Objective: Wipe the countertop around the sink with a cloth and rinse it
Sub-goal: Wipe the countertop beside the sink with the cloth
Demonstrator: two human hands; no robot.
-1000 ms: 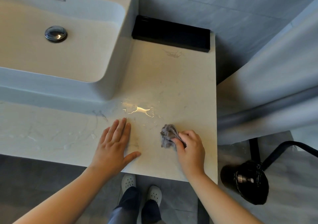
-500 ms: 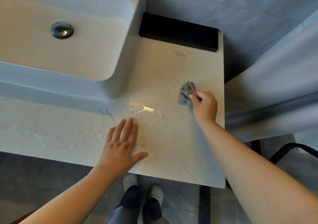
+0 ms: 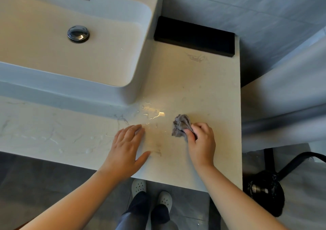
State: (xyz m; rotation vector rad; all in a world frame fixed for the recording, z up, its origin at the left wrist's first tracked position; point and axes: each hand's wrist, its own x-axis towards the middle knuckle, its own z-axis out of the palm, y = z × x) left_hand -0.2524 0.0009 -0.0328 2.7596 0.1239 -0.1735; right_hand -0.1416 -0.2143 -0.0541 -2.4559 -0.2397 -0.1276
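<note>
Right hand (image 3: 201, 142), clenched around crumpled grey cloth (image 3: 180, 126), pressed to pale marbled countertop (image 3: 202, 88) right of white rectangular sink (image 3: 139, 81), short of the right edge. Left hand (image 3: 126, 150) flat, fingers released, near front edge. Bare stone behind, up to black block (image 3: 194, 35).

A bathroom: a white vessel sink (image 3: 134, 92) with a chrome drain plug (image 3: 78, 33) sits on a pale marble-look countertop (image 3: 202, 88), grey wall tiles (image 3: 247, 5) rise behind it, and grey floor tiles (image 3: 44, 176) lie below.
</note>
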